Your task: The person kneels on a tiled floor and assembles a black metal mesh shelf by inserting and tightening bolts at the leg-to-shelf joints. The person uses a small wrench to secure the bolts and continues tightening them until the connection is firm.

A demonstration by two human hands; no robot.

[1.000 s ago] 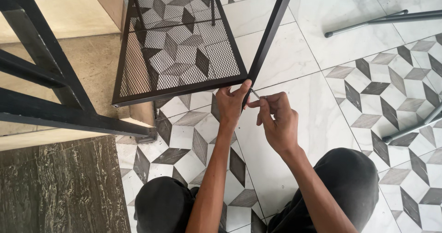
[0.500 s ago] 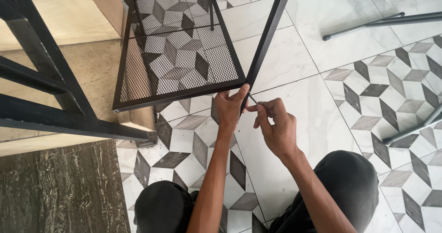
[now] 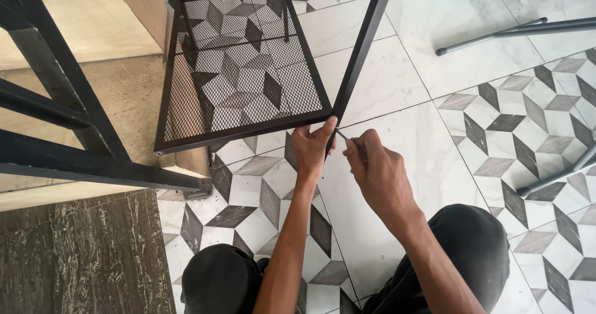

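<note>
Left hand grips the mesh shelf's near corner at the black leg, right hand just beside it pinching a small metal tool angled up-left into that joint

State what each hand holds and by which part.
The left hand grips the near corner of the black mesh shelf frame. The right hand pinches the outer end of a small metal tool, seemingly a hex key, at that corner.

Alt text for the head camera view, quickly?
Seen from above, the left hand steadies the corner of a black mesh shelf against a black post, while the right hand works a small metal tool at that joint, over a patterned tile floor.
</note>
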